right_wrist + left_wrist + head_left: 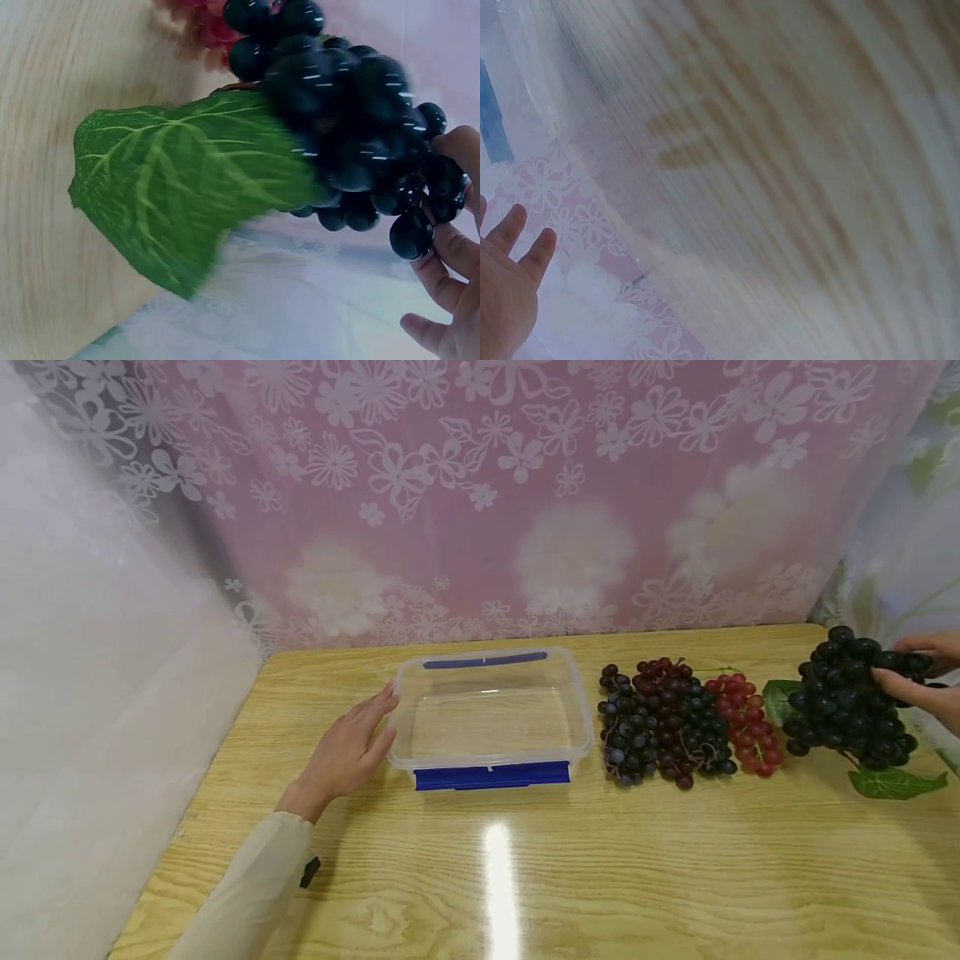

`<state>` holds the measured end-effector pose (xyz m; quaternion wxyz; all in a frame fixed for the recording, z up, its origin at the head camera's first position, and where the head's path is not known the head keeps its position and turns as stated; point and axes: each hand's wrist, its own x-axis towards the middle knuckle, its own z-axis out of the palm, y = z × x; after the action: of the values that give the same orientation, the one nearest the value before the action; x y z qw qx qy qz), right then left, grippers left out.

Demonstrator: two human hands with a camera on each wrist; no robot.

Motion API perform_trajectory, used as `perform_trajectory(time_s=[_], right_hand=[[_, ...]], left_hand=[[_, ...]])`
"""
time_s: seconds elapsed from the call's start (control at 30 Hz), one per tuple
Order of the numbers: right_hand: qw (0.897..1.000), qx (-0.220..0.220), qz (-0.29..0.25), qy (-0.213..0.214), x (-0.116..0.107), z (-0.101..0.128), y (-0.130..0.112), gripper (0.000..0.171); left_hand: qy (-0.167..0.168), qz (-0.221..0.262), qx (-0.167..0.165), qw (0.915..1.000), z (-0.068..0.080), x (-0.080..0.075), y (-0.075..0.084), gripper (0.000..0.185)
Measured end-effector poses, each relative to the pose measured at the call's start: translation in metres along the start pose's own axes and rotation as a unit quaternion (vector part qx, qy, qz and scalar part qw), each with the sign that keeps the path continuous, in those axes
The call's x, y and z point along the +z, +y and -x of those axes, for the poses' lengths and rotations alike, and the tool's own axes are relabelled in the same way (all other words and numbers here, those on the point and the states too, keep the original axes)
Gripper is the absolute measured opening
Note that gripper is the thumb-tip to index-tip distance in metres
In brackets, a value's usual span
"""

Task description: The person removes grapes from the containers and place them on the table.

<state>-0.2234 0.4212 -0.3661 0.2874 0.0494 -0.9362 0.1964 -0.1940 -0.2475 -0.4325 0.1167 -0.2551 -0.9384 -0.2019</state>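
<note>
Table: a pale wood-grain table (570,877) stands against a pink flowered curtain (525,510), with sheer white fabric (90,677) hanging along its left edge.

Container: a clear plastic container (491,714), lidless, with blue latches on its near and far sides, sits toward the back of the table, left of the middle.

Left hand: the left hand (347,750) lies with fingers straight and relaxed, fingertips touching the container's left wall. It grips nothing. The left wrist view, much blurred, shows the same spread fingers (514,259) beside the clear plastic.

Sleeve: a cream sleeve (247,893) covers the left forearm, running toward the table's near left corner.

Black grape bunch: a black grape bunch (851,702) sits at the table's back right corner, well apart from the container. The pictures do not show whether its underside rests on the wood.

Right hand: the right hand (926,681) comes in from the right edge, fingers curled round the top of the black grape bunch. The right wrist view shows the fingers (450,262) closed against the berries.

Leaves: a green leaf (180,187) hangs from the bunch; another leaf (896,782) shows near the front of it.

Other grapes: a row of mixed grape bunches (675,722), dark blue, purple and red, lies between the container and the black bunch, just beside the container's right wall.
</note>
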Motion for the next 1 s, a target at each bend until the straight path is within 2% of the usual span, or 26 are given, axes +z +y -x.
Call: perform_trajectory(time_s=[0.03, 0.13, 0.27, 0.3, 0.4, 0.53, 0.63, 0.8, 1.0], right_hand=[[1.000, -0.004, -0.002, -0.002, 0.003, 0.001, 0.005, 0.049], [1.000, -0.015, -0.006, 0.004, 0.024, 0.003, 0.045, 0.039], [1.000, -0.007, -0.022, -0.007, 0.051, 0.003, 0.092, 0.047], [0.999, 0.001, -0.026, -0.018, 0.051, 0.002, 0.089, 0.046], [0.999, -0.013, -0.007, -0.040, 0.047, 0.003, 0.073, 0.039], [0.996, -0.051, 0.013, -0.070, 0.028, 0.005, 0.026, 0.048], [0.995, -0.062, 0.013, -0.080, 0.021, 0.007, 0.007, 0.042], [0.990, -0.090, 0.024, -0.107, 0.018, 0.006, -0.004, 0.031], [0.981, -0.095, 0.035, -0.163, 0.019, 0.001, -0.004, 0.032]], left_hand=[[0.000, 0.001, 0.000, 1.0000, 0.000, 0.000, 0.000, 0.048], [0.000, 0.003, 0.000, 1.0000, 0.000, 0.000, 0.001, 0.049], [0.001, 0.006, -0.001, 1.0000, 0.000, 0.001, 0.001, 0.050], [0.001, 0.006, -0.002, 1.0000, 0.000, 0.001, 0.000, 0.050], [0.003, 0.008, -0.003, 1.0000, 0.001, 0.001, 0.000, 0.050], [0.004, 0.008, -0.004, 1.0000, 0.001, 0.001, 0.000, 0.048], [0.004, 0.008, -0.005, 0.9999, 0.000, 0.001, 0.001, 0.048], [0.005, 0.012, -0.005, 0.9999, 0.000, 0.001, 0.001, 0.048], [0.006, 0.013, -0.006, 0.9999, 0.001, 0.002, 0.001, 0.048]])
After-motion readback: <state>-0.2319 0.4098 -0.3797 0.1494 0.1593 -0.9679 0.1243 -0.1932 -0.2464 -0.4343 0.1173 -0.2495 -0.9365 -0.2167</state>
